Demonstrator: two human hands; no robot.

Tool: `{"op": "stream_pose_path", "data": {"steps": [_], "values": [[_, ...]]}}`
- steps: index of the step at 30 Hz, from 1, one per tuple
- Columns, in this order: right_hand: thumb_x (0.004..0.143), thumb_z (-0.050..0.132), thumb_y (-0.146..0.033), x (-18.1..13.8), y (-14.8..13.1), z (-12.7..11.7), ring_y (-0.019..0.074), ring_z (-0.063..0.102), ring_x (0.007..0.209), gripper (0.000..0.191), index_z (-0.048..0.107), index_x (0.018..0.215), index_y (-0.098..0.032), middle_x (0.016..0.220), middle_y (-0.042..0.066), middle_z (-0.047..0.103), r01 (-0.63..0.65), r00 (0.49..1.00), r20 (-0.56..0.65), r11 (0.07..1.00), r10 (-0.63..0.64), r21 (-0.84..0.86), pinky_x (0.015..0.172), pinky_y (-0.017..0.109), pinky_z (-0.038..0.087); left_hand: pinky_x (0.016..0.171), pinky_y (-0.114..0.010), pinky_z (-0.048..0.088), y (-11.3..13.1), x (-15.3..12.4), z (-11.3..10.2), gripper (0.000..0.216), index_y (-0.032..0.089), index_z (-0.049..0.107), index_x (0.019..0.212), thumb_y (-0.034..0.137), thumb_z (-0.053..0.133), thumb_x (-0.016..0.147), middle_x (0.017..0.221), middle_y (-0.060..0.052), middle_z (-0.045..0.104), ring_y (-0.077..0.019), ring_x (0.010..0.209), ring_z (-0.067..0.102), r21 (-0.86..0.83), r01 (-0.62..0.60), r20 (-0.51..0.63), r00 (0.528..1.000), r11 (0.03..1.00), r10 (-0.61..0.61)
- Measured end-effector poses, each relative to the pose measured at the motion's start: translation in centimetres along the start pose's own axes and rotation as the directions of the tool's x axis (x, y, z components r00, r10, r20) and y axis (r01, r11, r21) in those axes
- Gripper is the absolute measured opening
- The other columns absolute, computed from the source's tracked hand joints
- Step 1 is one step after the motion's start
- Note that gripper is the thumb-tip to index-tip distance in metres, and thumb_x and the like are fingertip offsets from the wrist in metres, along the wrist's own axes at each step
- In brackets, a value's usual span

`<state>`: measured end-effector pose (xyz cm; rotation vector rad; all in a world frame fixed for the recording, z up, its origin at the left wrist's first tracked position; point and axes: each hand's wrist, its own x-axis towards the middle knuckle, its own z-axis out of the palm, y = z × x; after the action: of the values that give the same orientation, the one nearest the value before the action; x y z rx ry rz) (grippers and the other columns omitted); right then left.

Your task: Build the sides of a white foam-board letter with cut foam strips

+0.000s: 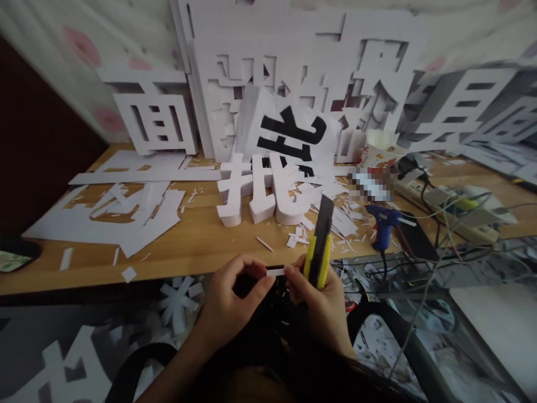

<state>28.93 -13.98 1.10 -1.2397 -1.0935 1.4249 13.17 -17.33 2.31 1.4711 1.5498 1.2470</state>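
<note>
A short white strip is held near the front edge of the bench, its ends pinched in the grip of the left hand and the right hand; a yellow-and-black utility knife is also clasped in the latter. The strip is judged light, fairly stiff but easily creased, best taken gently by its ends. Beyond, a raised white character is seen on the bench, with scraps strewn beside it.

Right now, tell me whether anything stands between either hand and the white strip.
Nothing visible does: the left hand has its fingertips at one end of the strip, the right hand at the other. The cutter, also in the right hand, sits to the strip's right, not in between.
</note>
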Motion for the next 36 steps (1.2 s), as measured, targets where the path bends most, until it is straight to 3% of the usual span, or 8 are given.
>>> {"op": "stream_pose_path", "data": {"steps": [5, 14, 19, 24, 27, 30, 32, 36], "values": [[0.076, 0.079, -0.043, -0.7, -1.1, -0.2, 0.0068, 0.047, 0.046, 0.033, 0.057, 0.08, -0.018, 0.053, -0.007, 0.055, 0.05, 0.998, 0.03, 0.999, -0.05, 0.003, 0.044, 0.017, 0.037, 0.062, -0.023, 0.044, 0.6, 0.7, -0.2, 0.034, 0.019, 0.057, 0.071, 0.037, 0.047, 0.097, 0.066, 0.002, 0.06, -0.0118, 0.063, 0.057, -0.113, 0.094, 0.229, 0.971, 0.989, -0.066], [0.067, 0.084, -0.041, 0.1, 0.6, 1.4, 0.0048, 0.042, 0.038, 0.042, 0.054, 0.086, -0.019, 0.047, -0.009, 0.052, -0.183, 0.981, 0.14, 0.892, 0.137, 0.414, 0.04, 0.015, 0.033, 0.056, -0.022, 0.043, -0.2, 0.7, 0.7, 0.04, 0.018, 0.057, 0.073, 0.052, 0.05, 0.093, 0.058, 0.002, 0.055, -0.0109, 0.052, 0.051, -0.431, 0.223, 0.3, 0.949, 0.875, -0.094], [0.067, 0.085, -0.04, 0.7, 0.8, 1.4, 0.0045, 0.046, 0.04, 0.04, 0.055, 0.083, -0.018, 0.053, -0.006, 0.057, -0.124, 0.992, 0.029, 0.899, 0.124, 0.419, 0.04, 0.014, 0.033, 0.062, -0.026, 0.048, -3.2, 3.2, -4.3, 0.036, 0.019, 0.066, 0.076, 0.052, 0.056, 0.086, 0.059, 0.0, 0.06, -0.0157, 0.059, 0.058, -0.046, 0.174, -0.172, 0.968, 0.984, -0.18], [0.065, 0.086, -0.042, 1.8, 1.1, 1.4, 0.0058, 0.05, 0.042, 0.041, 0.061, 0.084, -0.015, 0.065, 0.003, 0.069, -0.121, 0.991, -0.012, 0.922, 0.134, 0.369, 0.041, 0.016, 0.038, 0.086, -0.046, 0.049, -7.0, 5.4, -9.7, 0.04, 0.016, 0.074, 0.091, 0.044, 0.046, 0.088, 0.089, -0.014, 0.071, -0.0302, 0.088, 0.065, 0.6, 0.225, -0.462, 0.881, 0.767, 0.102], [0.067, 0.085, -0.044, 1.9, 1.5, 1.9, 0.0074, 0.053, 0.046, 0.043, 0.063, 0.091, -0.015, 0.077, 0.008, 0.074, -0.14, 0.989, 0.001, 0.938, 0.147, 0.318, 0.043, 0.018, 0.041, 0.09, -0.045, 0.051, -6.1, 4.6, -7.6, 0.042, 0.015, 0.074, 0.102, 0.043, 0.045, 0.09, 0.1, -0.015, 0.071, -0.0299, 0.098, 0.065, 0.555, 0.095, -0.437, 0.878, 0.827, 0.193], [0.071, 0.082, -0.047, 1.7, 1.8, 2.6, 0.0093, 0.055, 0.048, 0.042, 0.064, 0.092, -0.015, 0.073, 0.007, 0.073, -0.138, 0.99, 0.044, 0.965, 0.131, 0.223, 0.047, 0.019, 0.044, 0.081, -0.032, 0.055, -3.8, 3.2, -3.0, 0.028, 0.022, 0.075, 0.1, 0.041, 0.058, 0.089, 0.096, -0.007, 0.075, -0.0214, 0.088, 0.07, 0.243, 0.034, -0.2, 0.98, 0.969, 0.016], [0.071, 0.081, -0.048, 1.6, 2.0, 2.9, 0.0102, 0.056, 0.05, 0.04, 0.065, 0.088, -0.015, 0.067, 0.004, 0.07, -0.117, 0.992, 0.07, 0.978, 0.106, 0.173, 0.049, 0.02, 0.045, 0.074, -0.027, 0.056, -2.6, 2.6, -0.4, 0.021, 0.021, 0.076, 0.095, 0.036, 0.063, 0.086, 0.09, -0.005, 0.076, -0.019, 0.081, 0.071, 0.073, 0.081, -0.096, 0.993, 0.994, -0.074], [0.073, 0.078, -0.05, 2.0, 2.9, 3.1, 0.0138, 0.06, 0.054, 0.04, 0.065, 0.088, -0.015, 0.068, 0.003, 0.067, -0.073, 0.996, 0.053, 0.995, 0.07, 0.074, 0.048, 0.023, 0.048, 0.078, -0.027, 0.057, -3.2, 3.1, 0.4, 0.018, 0.02, 0.077, 0.089, 0.03, 0.061, 0.089, 0.093, -0.005, 0.077, -0.0192, 0.087, 0.071, 0.004, 0.064, -0.092, 0.994, 0.998, -0.063]]}}
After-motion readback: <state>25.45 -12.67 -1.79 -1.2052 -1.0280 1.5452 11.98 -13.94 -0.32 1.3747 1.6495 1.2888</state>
